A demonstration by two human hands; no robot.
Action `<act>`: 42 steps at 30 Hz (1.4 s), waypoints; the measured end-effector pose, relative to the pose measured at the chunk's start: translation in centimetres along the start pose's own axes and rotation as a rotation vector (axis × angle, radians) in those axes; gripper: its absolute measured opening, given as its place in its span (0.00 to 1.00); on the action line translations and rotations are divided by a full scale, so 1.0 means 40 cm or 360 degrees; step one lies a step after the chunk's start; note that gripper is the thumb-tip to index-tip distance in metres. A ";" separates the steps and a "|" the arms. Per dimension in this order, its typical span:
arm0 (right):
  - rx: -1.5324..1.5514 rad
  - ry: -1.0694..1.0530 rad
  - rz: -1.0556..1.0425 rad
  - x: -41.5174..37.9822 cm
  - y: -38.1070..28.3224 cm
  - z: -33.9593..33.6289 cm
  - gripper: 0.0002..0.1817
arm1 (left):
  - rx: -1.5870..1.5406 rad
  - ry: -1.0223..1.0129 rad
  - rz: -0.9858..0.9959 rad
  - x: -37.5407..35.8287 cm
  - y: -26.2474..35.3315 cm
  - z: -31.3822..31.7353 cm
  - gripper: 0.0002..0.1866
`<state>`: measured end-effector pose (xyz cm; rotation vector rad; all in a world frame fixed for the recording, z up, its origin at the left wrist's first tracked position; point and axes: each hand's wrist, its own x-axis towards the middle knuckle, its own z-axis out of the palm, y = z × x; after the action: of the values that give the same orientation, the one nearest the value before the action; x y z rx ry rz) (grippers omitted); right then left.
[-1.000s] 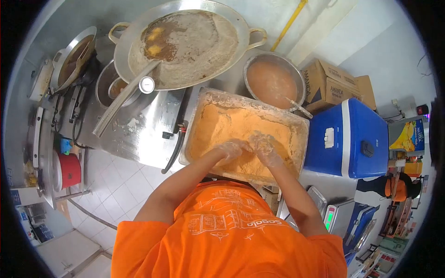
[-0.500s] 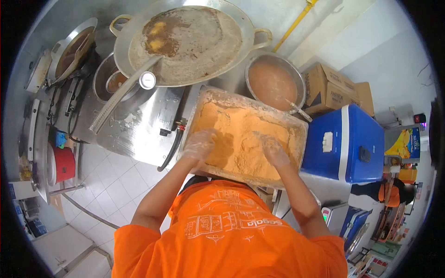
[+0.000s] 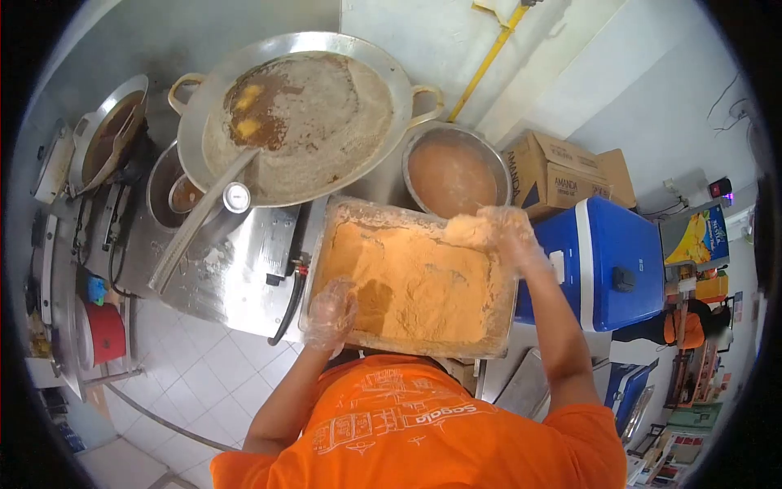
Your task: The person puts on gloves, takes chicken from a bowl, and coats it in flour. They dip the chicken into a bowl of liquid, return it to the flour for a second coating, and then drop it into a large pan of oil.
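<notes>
A deep rectangular tray [image 3: 507, 330] of orange breading flour [image 3: 423, 285] lies right in front of me. My right hand [image 3: 511, 235], in a clear plastic glove, is raised over the tray's far right corner. Its fingers grip a lumpy piece coated in flour [image 3: 470, 231]; what is under the coating cannot be made out. At the tray's near left side is my left hand [image 3: 332, 311], also gloved and dusted with flour. Its fingers are loosely bent, with nothing visible in them.
Behind the tray stand a wide pan of bubbling oil [image 3: 309, 122] and a steel bowl of reddish-brown liquid [image 3: 456, 171]. A long-handled strainer [image 3: 195, 228] and a dial thermometer [image 3: 236, 197] rest at the pan's left rim. On the right are a blue cooler [image 3: 623, 261] and cardboard box [image 3: 562, 175].
My right hand has risen out of the flour to the far right with a coated piece. My left hand has drawn back toward the near left edge. The view has shifted.
</notes>
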<state>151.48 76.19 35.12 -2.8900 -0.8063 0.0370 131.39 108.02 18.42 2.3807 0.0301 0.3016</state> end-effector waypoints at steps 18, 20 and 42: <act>-0.0347 0.0035 0.0379 0.253 0.238 0.318 0.14 | 0.0223 -0.0077 -0.0112 -0.014 -0.033 0.041 0.17; -0.0484 -0.0332 0.0442 0.242 0.245 0.289 0.13 | 0.0190 -0.0029 -0.0044 -0.021 -0.062 0.062 0.17; 0.0504 -0.0142 0.0987 0.028 0.126 0.184 0.19 | -0.0530 -0.0028 -0.0356 -0.003 0.015 0.019 0.12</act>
<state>154.59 73.46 27.13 -2.7178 0.1088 0.3254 131.41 107.06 18.23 2.0268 0.2195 0.1636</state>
